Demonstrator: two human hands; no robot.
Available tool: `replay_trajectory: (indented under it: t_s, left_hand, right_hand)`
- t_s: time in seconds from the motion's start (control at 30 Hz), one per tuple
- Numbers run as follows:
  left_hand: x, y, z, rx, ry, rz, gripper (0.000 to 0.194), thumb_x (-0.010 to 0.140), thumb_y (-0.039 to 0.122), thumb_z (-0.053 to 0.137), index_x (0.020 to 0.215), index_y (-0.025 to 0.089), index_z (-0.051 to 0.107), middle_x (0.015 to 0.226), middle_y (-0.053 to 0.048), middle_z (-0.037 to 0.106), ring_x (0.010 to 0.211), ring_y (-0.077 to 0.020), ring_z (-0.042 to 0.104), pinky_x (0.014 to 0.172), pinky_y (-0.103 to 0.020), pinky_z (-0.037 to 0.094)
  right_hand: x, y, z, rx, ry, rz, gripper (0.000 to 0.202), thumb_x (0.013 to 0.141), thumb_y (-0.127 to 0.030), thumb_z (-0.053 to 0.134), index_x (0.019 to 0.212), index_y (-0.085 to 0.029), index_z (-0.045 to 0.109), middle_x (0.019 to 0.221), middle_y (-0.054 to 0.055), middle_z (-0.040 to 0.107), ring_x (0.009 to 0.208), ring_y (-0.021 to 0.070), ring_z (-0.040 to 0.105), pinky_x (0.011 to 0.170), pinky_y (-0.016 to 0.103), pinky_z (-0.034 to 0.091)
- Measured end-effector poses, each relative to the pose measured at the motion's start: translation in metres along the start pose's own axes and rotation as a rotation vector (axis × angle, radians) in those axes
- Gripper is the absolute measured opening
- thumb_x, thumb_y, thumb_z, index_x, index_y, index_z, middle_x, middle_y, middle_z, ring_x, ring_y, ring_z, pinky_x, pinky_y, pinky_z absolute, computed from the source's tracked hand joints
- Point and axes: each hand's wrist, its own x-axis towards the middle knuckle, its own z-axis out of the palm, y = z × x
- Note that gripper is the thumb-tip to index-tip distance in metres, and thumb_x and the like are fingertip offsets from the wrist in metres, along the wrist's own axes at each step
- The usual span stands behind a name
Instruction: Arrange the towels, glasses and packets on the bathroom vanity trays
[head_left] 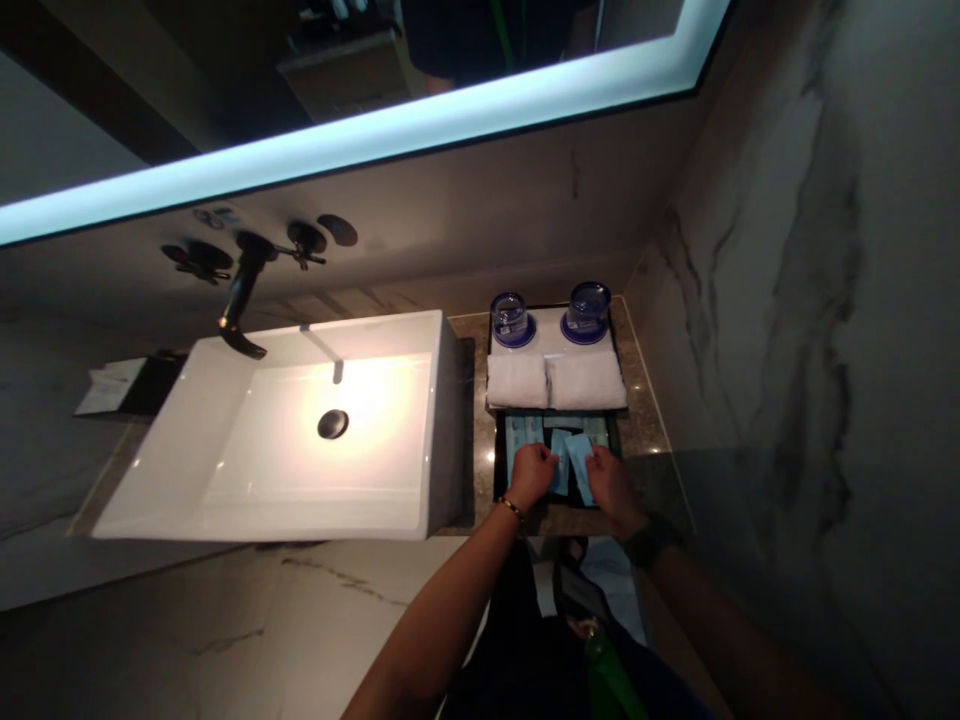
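Observation:
My left hand (pixel 532 474) is closed at the edge of a small light-blue packet (pixel 561 458), its fingers pinching the packet's left side. A second light-blue packet (pixel 580 462), tilted, is pinched at its right side by my right hand (pixel 611 484). Both packets are over a black tray (pixel 501 480) on the counter. More light-blue packets (pixel 517 432) lie in the tray to the left and along its back. Printing on the packets is too small to read.
Behind the tray, two rolled white towels (pixel 556 381) and two upside-down glasses (pixel 587 308) on blue coasters share another tray. A white basin (pixel 439 420) with a black tap (pixel 241 290) stands left. A marble wall (pixel 795 300) bounds the right, a lit mirror (pixel 360 135) the back.

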Motion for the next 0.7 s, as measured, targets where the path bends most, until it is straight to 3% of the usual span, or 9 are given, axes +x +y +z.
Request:
replay_trajectory:
  t_s: [0.13,0.33,0.53,0.7]
  left_hand:
    - [-0.002,0.005,-0.002,0.127,-0.001,-0.037,0.013,0.085,0.018,0.062,0.083,0.013,0.073,0.088,-0.011,0.076,0.085,-0.0187,0.069,0.073,-0.025,0.047]
    - [-0.02,0.013,-0.005,0.311,0.021,-0.036,0.028,0.091,0.03,0.054,0.095,0.01,0.073,0.1,-0.022,0.074,0.098,-0.0306,0.069,0.079,-0.035,0.05]
    - [-0.022,0.017,-0.012,0.356,0.007,0.075,0.026,0.094,0.027,0.047,0.096,0.015,0.071,0.097,-0.015,0.075,0.095,-0.0255,0.071,0.078,-0.032,0.05]
    - [-0.015,0.036,-0.005,0.322,-0.032,0.142,0.026,0.096,0.027,0.046,0.102,0.018,0.07,0.102,-0.013,0.075,0.1,-0.0245,0.07,0.084,-0.032,0.05]
  right_hand:
    - [0.009,0.0,0.009,-0.207,0.079,-0.075,0.01,0.092,-0.026,0.061,0.091,-0.016,0.063,0.082,0.001,0.065,0.076,0.0162,0.062,0.078,0.034,0.05]
    - [-0.013,0.0,0.005,-0.478,0.154,-0.266,0.016,0.089,-0.016,0.051,0.098,-0.017,0.063,0.104,0.013,0.065,0.098,0.0256,0.06,0.083,0.034,0.044]
    - [-0.024,-0.003,0.016,-0.562,0.059,-0.447,0.018,0.08,-0.008,0.055,0.089,-0.019,0.066,0.096,0.013,0.066,0.103,0.0286,0.058,0.088,0.036,0.046]
    - [-0.046,0.011,-0.006,-0.505,0.068,-0.544,0.024,0.092,-0.02,0.046,0.108,-0.016,0.064,0.11,0.015,0.067,0.107,0.0277,0.059,0.096,0.04,0.047]
